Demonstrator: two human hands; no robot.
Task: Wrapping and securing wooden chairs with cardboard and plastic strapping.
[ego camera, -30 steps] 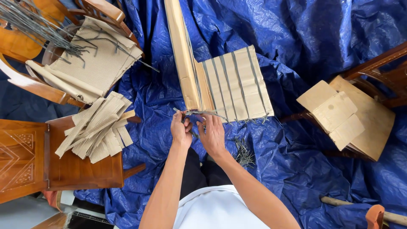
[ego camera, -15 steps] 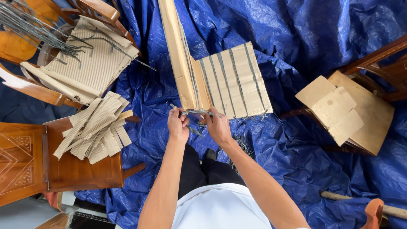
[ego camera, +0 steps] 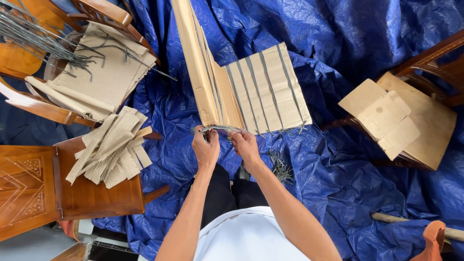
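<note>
Your left hand [ego camera: 206,147] and right hand [ego camera: 245,146] sit close together at the near edge of the cardboard panel [ego camera: 265,92], both pinched shut on the bundle of grey wire ends [ego camera: 220,129] that gathers at its lower left corner. That panel lies flat on the blue tarp [ego camera: 338,43] just beyond your knees, with grey strands running up across its face and a long folded cardboard strip [ego camera: 191,53] touching its left side. Keep the two pinches near each other, as they are, so the short stretch of wire between them stays taut; I would judge that a slack grip here lets the ends spring apart. Work hard against the cardboard edge rather than out in the air (the strands look thin and whippy), and keep the panel from sliding on the slick tarp by pulling along its edge, not away from it. Loose wire scraps [ego camera: 279,166] lie on the tarp by your right forearm, so keep your wrist off them. Spare cardboard strips [ego camera: 113,150] rest on the wooden chair [ego camera: 72,193] to your left, well apart from your hands.
</note>
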